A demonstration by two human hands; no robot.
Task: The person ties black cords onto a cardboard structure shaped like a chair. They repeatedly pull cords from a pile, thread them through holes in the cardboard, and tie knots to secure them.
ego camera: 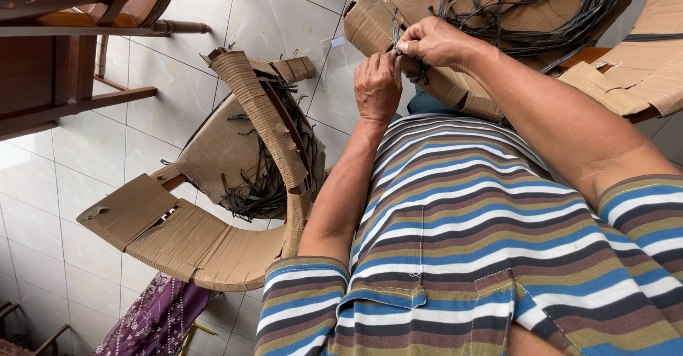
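White tiled floor (277,22) carries a cardboard-wrapped chair (213,235) and, seemingly, purple cloth (153,320).

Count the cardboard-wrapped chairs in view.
2. One chair lies on the tiled floor, lower left, with loose dark strips on its seat. The other chair is at top right, under both hands; its far part is cut off by the frame edge.

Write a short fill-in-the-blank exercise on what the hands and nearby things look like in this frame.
1. Both hands, the left hand and the right hand, pinch a thin dark ____ at the cardboard-wrapped frame.
2. The person's shirt has a ____ pattern.
3. The floor is covered in pale ____.
4. A purple cloth lies at the ____ left of the view.

Missing words: strip; striped; tiles; bottom
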